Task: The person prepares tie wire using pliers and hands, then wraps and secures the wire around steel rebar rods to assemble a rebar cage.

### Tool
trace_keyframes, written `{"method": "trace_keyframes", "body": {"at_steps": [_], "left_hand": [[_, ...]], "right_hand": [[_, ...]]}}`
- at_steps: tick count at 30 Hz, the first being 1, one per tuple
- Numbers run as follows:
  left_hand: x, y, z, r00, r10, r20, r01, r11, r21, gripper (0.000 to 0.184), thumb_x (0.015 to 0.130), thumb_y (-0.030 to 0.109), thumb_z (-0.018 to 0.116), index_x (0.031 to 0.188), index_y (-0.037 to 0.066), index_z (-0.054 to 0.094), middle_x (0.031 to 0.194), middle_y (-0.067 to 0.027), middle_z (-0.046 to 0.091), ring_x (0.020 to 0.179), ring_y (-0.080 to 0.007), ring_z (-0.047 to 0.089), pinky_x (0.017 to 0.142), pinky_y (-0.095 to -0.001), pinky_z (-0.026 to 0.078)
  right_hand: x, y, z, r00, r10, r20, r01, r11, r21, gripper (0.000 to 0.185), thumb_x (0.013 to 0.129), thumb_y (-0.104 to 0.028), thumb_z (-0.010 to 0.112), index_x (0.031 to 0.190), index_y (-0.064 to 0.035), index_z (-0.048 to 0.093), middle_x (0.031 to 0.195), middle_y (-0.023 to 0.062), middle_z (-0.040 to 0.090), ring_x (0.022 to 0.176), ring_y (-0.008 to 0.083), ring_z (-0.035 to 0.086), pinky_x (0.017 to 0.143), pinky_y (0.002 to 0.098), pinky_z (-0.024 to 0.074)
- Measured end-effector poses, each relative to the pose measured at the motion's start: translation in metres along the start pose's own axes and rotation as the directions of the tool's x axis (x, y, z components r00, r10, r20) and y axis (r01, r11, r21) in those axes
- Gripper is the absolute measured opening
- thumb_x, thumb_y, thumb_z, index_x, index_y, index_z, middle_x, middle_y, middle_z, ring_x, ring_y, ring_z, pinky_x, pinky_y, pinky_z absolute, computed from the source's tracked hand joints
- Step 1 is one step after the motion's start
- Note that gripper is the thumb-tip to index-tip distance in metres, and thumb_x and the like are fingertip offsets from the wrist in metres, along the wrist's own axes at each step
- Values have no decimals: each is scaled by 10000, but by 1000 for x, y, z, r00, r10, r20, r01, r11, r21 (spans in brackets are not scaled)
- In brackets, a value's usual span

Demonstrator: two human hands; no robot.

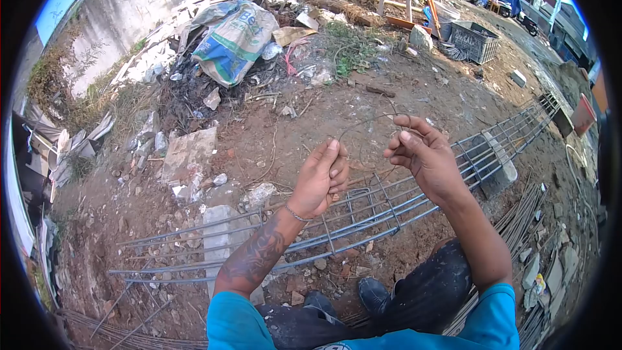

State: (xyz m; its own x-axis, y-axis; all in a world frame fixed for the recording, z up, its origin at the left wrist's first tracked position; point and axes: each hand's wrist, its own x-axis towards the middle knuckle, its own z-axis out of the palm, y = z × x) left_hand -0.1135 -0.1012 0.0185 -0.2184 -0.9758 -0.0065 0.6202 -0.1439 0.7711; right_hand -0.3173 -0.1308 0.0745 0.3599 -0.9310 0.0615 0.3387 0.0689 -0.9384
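"Where's our wire (363, 120)?"

"Between both hands, over the rebar cage (366, 222). Left hand (321, 178) grips it, fingers curled; right hand (427, 162) pinches it, we'd guess to control the bend."

"Axis?"

"Curved, no straight one. We see it run left to right, arching up and away. Tips unclear."

"Around it?"

"Rebar cage, long axis lower left to upper right. Concrete blocks (499, 185) probably prop it for access."

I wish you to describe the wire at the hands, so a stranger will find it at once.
Across the dirt lies a long cage of metal bars. Raised in front of it are the left hand and the right hand; a thin dark wire arches between them. Unlike the thicker bars, it curves in mid-air.
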Motion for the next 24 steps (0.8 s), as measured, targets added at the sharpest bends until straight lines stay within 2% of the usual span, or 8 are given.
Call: {"method": "trace_keyframes", "body": {"at_steps": [3, 10, 12, 13, 15, 16, 21, 24], "left_hand": [[-3, -1, 4, 998, 41, -39, -40, 999, 34, 268, 996, 314, 412, 919, 77, 510, 618, 40, 325, 494, -58, 283, 445, -211, 266], [-3, 0, 11, 984, 131, -124, -89, 951, 297, 330, 989, 385, 403, 820, 104, 446, 613, 45, 292, 484, -59, 249, 432, -223, 225], [-2, 3, 2, 987, 111, -115, -71, 951, 302, 358, 990, 403, 389, 776, 116, 410, 603, 46, 278, 474, -58, 235, 420, -227, 209], [-1, 6, -3, 984, 145, -106, -122, 972, 202, 375, 991, 414, 377, 752, 125, 375, 595, 47, 265, 467, -57, 218, 413, -231, 193], [-2, 10, -7, 978, 184, -99, -174, 980, 99, 394, 992, 425, 364, 728, 133, 339, 586, 48, 252, 461, -56, 202, 405, -235, 177], [-2, 11, -7, 983, 163, -84, -160, 986, 42, 396, 991, 426, 365, 723, 136, 333, 585, 48, 246, 459, -57, 192, 403, -235, 170], [-4, 12, -4, 999, 45, -19, -45, 999, 27, 391, 991, 425, 367, 719, 146, 333, 583, 48, 242, 449, -55, 187, 398, -230, 153], [-8, 19, -10, 991, -5, -130, 28, 984, 178, 394, 991, 422, 372, 711, 147, 338, 587, 52, 247, 440, -55, 196, 393, -228, 151]], "right_hand": [[1, 5, 0, 999, -37, 6, 37, 964, -264, 264, 929, -91, 527, 1173, 3, 491, 877, 108, 644, 796, 156, 643, 675, 263, 534], [2, 14, 3, 999, -16, 28, 26, 904, -427, 280, 904, -115, 583, 1138, 4, 484, 895, 116, 643, 819, 141, 634, 666, 242, 498], [4, 19, 1, 972, -200, -127, 73, 762, -644, 366, 915, -191, 578, 1200, 1, 452, 1005, 135, 608, 955, 153, 592, 767, 268, 483], [5, 25, 1, 972, -199, -126, 73, 763, -643, 366, 915, -191, 578, 1200, 1, 452, 1005, 135, 608, 955, 153, 592, 767, 268, 483], [8, 40, -2, 960, 121, -251, -208, 910, -359, 467, 927, -279, 553, 1275, -8, 399, 1115, 141, 554, 1078, 171, 524, 873, 300, 448], [7, 46, -4, 940, 340, -17, -333, 910, -246, 488, 954, -289, 493, 1326, -10, 345, 1169, 151, 525, 1131, 184, 490, 919, 315, 426], [22, 57, -10, 924, 314, 220, -299, 949, -98, 291, 975, -158, 445, 1220, -7, 483, 1116, 111, 580, 984, 188, 583, 854, 315, 468], [27, 46, -32, 969, -242, 41, 198, 670, -716, 163, 938, -106, 502, 996, -14, 623, 955, 105, 615, 843, 199, 591, 743, 319, 472]]}}
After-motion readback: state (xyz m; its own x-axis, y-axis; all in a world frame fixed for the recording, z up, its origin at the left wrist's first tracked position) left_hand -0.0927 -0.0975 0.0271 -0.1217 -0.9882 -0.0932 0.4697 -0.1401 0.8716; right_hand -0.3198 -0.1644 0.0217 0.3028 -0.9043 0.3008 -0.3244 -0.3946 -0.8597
